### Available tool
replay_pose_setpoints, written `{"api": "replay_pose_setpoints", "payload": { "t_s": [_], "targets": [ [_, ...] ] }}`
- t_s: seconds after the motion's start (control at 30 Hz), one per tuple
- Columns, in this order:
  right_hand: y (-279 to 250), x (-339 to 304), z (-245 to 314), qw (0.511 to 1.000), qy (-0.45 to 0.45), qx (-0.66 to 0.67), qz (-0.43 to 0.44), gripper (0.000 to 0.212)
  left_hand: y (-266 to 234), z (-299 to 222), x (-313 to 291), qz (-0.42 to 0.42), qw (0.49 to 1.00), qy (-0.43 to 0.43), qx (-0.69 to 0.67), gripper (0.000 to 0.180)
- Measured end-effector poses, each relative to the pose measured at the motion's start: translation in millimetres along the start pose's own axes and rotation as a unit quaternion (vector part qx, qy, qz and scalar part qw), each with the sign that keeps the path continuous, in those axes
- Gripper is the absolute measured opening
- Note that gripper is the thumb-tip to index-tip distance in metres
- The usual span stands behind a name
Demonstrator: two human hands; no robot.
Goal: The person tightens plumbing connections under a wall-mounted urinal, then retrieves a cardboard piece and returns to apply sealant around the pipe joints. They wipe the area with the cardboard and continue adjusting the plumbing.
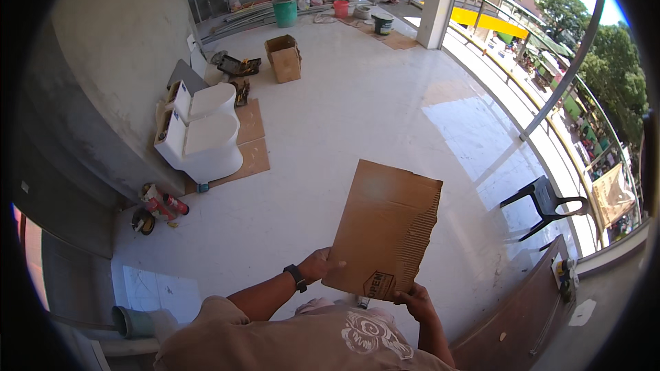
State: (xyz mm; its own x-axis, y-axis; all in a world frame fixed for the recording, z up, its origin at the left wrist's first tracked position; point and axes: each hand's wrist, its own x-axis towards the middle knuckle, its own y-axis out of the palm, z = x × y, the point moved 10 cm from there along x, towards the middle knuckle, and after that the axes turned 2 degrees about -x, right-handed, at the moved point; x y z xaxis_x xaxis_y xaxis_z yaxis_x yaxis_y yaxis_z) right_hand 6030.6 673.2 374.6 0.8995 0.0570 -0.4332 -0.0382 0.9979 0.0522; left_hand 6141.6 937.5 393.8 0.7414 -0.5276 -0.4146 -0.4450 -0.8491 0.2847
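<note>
The left hand (pixel 317 266), with a black watch (pixel 295 279) on its wrist, grips the lower left edge of a flat, brown, roughly rectangular cardboard sheet (pixel 378 216), the thumb laid over the face and the other fingers mostly hidden behind it. The right hand (pixel 418 304) holds the same sheet at its lower right corner, its fingers closed on the edge. The sheet lies between the two hands and stretches away from the fingers above a glossy white floor (pixel 295 137); its right side is torn down to corrugated ridges, and a dark printed mark (pixel 379 284) sits just beside the right fingers. Well to the left of the left fingers and farther out, two white toilets (pixel 212 136) stand side by side; nearer the fingers than these is a red cylindrical container (pixel 177 205). Far beyond the left fingers are an open brown cardboard box (pixel 285 65) and a green plastic bucket (pixel 284 12). To the right of the right fingers, well apart, stands a black plastic chair (pixel 545 205).
</note>
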Motion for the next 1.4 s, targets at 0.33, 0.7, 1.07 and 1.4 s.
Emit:
{"api": "replay_pose_setpoints", "payload": {
  "t_s": [0.33,0.7,1.07,1.4],
  "targets": [
    [137.0,158.0,38.0,0.928,0.051,-0.179,0.322,0.027,-130.8,5.6,-108.7,-0.308,0.947,0.033,-0.082,0.039],
    [506.3,214.5,120.2,0.824,-0.005,-0.389,0.411,0.037,-318.1,79.1,-317.0,-0.560,0.780,0.057,-0.273,0.051],
    [811.9,188.0,129.8,0.754,-0.036,-0.329,0.567,0.043,-501.2,4.6,-519.7,-0.662,0.707,0.224,-0.109,0.060],
    [1134.3,150.6,26.0,0.636,0.134,-0.291,0.702,0.046,-656.6,110.9,-712.6,-0.769,0.550,0.121,-0.302,0.076]
  ]
}}
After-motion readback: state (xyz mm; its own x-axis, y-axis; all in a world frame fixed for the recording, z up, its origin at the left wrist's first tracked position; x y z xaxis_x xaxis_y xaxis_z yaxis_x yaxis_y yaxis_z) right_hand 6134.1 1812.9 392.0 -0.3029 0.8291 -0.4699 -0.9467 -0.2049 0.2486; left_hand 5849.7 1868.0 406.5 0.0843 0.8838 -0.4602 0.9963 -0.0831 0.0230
